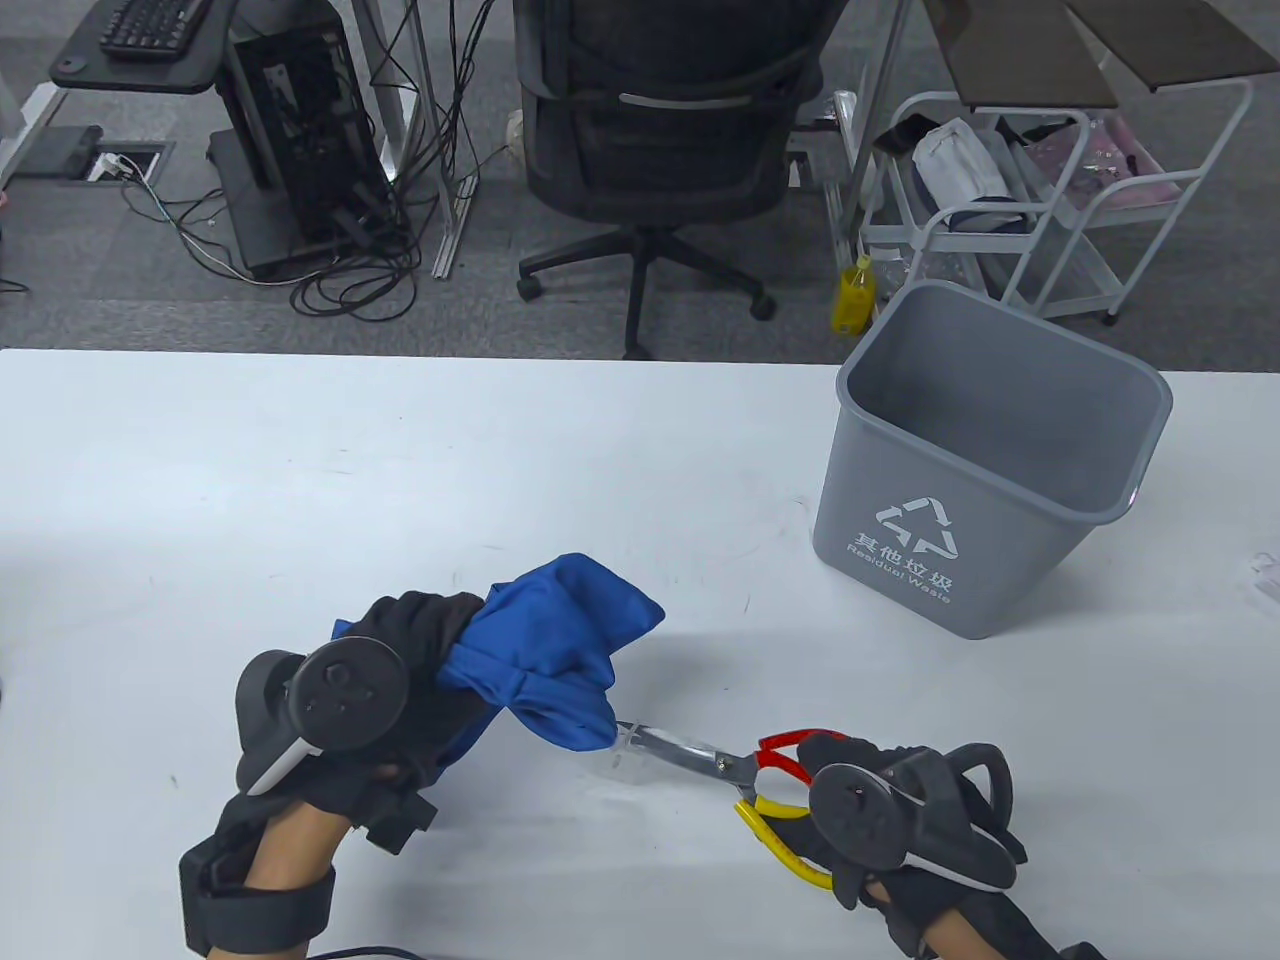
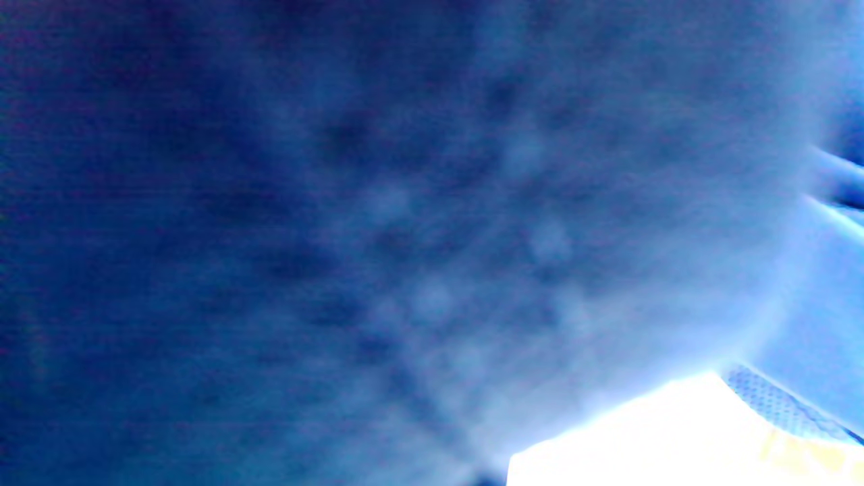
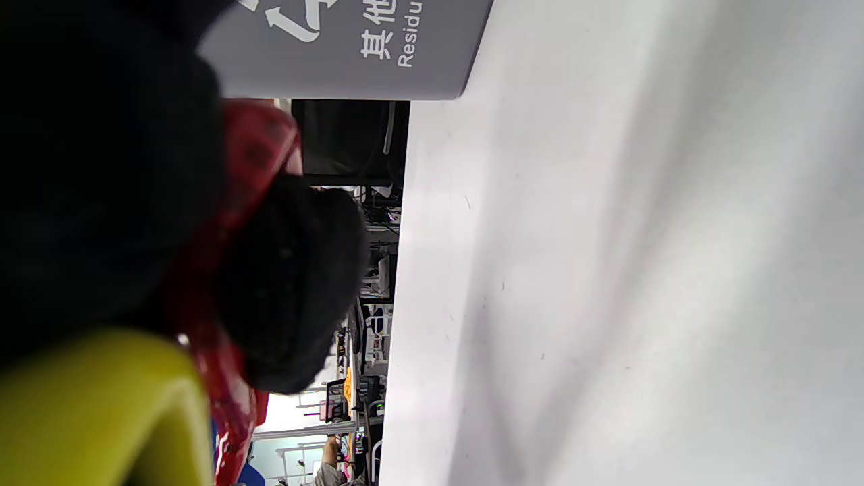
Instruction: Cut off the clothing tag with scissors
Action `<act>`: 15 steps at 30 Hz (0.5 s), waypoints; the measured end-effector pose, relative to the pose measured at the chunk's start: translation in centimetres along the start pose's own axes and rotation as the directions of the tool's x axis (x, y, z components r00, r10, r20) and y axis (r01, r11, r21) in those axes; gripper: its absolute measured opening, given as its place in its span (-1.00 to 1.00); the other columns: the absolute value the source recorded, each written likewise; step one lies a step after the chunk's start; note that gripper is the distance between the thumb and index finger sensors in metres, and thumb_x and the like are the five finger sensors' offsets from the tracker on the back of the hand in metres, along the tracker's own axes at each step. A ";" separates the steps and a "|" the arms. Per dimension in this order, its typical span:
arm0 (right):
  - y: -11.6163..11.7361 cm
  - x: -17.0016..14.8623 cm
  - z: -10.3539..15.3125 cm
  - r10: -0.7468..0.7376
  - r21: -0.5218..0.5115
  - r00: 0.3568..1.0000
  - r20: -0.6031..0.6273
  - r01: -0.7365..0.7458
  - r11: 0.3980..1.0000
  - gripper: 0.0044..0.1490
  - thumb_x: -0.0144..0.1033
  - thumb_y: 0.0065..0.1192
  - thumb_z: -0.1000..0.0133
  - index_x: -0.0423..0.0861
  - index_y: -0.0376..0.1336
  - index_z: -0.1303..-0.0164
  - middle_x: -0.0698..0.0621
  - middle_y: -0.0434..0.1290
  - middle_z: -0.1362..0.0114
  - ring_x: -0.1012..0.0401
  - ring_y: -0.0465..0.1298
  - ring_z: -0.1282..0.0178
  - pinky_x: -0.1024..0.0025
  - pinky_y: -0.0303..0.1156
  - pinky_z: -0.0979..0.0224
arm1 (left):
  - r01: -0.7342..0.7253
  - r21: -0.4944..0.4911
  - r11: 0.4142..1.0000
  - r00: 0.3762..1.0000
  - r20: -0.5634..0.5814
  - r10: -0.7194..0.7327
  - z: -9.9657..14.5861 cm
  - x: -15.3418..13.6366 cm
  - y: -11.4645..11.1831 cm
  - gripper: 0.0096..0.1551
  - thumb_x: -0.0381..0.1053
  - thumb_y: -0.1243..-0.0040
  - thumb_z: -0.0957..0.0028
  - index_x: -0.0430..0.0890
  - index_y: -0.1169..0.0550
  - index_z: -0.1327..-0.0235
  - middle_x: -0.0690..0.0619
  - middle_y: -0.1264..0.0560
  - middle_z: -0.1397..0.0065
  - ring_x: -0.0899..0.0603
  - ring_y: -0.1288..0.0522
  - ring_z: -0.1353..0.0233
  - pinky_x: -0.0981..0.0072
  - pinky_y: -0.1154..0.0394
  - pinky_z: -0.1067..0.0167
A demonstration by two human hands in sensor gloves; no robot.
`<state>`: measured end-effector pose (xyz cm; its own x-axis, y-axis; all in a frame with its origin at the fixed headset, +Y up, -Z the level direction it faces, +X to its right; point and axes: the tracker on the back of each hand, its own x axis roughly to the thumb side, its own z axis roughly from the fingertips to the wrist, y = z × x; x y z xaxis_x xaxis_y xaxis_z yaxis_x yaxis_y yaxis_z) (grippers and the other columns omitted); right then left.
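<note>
Left hand (image 1: 400, 680) grips blue garment (image 1: 560, 650); right hand (image 1: 880, 810) holds scissors (image 1: 720, 765); bin (image 1: 985, 460) reads "Residual Waste".

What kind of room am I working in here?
Most likely an office or lab workspace: beyond the white table stand a black office chair, a computer tower with tangled cables, and a keyboard on a desk.

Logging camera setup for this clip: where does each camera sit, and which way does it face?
Table view: above, looking down; left hand grips blue garment, right hand holds scissors.
Left wrist view: against blue garment, blurred; no hand visible.
Right wrist view: sideways along table; gloved fingers, scissors.
Shared: grey bin.
</note>
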<state>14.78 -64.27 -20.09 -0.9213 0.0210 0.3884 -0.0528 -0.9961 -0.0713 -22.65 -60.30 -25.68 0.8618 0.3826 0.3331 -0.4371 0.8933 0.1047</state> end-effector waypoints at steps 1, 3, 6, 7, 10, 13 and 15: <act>0.0 0.0 0.0 0.001 -0.004 1.000 0.001 -0.001 1.000 -0.23 0.53 0.35 0.24 0.03 0.52 0.27 0.01 0.68 0.31 0.28 0.53 0.83 0.24 0.63 0.59 | 0.000 0.000 1.000 1.000 0.000 0.000 0.0 0.0 0.0 -0.19 0.26 -0.53 0.24 0.06 -0.48 -0.29 0.02 -0.54 -0.27 -0.14 -0.57 -0.14 -0.15 -0.56 -0.06; -0.1 0.0 0.0 0.002 -0.009 1.000 0.002 -0.002 1.000 -0.26 0.51 0.37 0.23 0.04 0.53 0.29 0.02 0.68 0.33 0.28 0.52 0.85 0.25 0.62 0.62 | 0.000 0.000 1.000 1.000 0.001 0.000 0.0 0.0 0.0 -0.19 0.26 -0.53 0.24 0.06 -0.48 -0.29 0.02 -0.54 -0.27 -0.14 -0.57 -0.14 -0.15 -0.56 -0.07; -0.1 0.1 0.0 0.005 -0.008 1.000 0.004 -0.004 1.000 -0.29 0.50 0.38 0.24 0.05 0.53 0.31 0.02 0.68 0.35 0.28 0.52 0.86 0.25 0.62 0.64 | -0.001 -0.002 1.000 1.000 0.001 0.001 0.0 0.0 -0.1 -0.19 0.26 -0.53 0.24 0.06 -0.48 -0.29 0.02 -0.53 -0.27 -0.14 -0.57 -0.14 -0.15 -0.56 -0.07; -0.1 0.1 0.0 0.005 -0.006 1.000 0.005 -0.005 1.000 -0.31 0.49 0.39 0.23 0.06 0.54 0.32 0.03 0.69 0.35 0.28 0.52 0.87 0.25 0.62 0.64 | 0.000 -0.002 1.000 1.000 0.002 0.000 0.0 0.0 -0.1 -0.19 0.26 -0.53 0.24 0.06 -0.48 -0.29 0.02 -0.54 -0.27 -0.14 -0.57 -0.13 -0.15 -0.56 -0.07; -0.1 0.2 0.0 0.012 -0.002 1.000 0.006 -0.012 1.000 -0.35 0.46 0.41 0.23 0.07 0.55 0.35 0.04 0.69 0.37 0.28 0.51 0.88 0.26 0.62 0.65 | 0.001 -0.003 1.000 1.000 0.002 -0.001 0.0 0.1 -0.1 -0.19 0.26 -0.53 0.24 0.06 -0.48 -0.29 0.02 -0.54 -0.27 -0.14 -0.57 -0.14 -0.15 -0.56 -0.07; -0.1 0.2 0.0 0.011 -0.006 1.000 0.006 -0.011 1.000 -0.40 0.42 0.45 0.23 0.09 0.56 0.39 0.04 0.69 0.40 0.28 0.50 0.91 0.26 0.61 0.67 | -0.001 0.000 1.000 1.000 0.002 0.001 0.0 0.1 -0.1 -0.19 0.26 -0.53 0.24 0.07 -0.48 -0.29 0.02 -0.54 -0.27 -0.14 -0.57 -0.14 -0.15 -0.56 -0.07; -0.1 0.1 0.0 0.009 -0.003 1.000 0.004 -0.009 1.000 -0.41 0.42 0.45 0.23 0.09 0.56 0.39 0.04 0.69 0.40 0.28 0.50 0.91 0.26 0.61 0.67 | -0.001 0.001 1.000 1.000 0.002 0.001 0.0 0.0 -0.1 -0.19 0.26 -0.53 0.24 0.07 -0.48 -0.29 0.02 -0.54 -0.27 -0.14 -0.57 -0.14 -0.15 -0.56 -0.06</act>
<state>14.69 -64.20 -20.00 -0.9201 0.0119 0.3916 -0.0460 -0.9959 -0.0778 -22.59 -60.36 -25.68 0.8607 0.3835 0.3349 -0.4387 0.8925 0.1054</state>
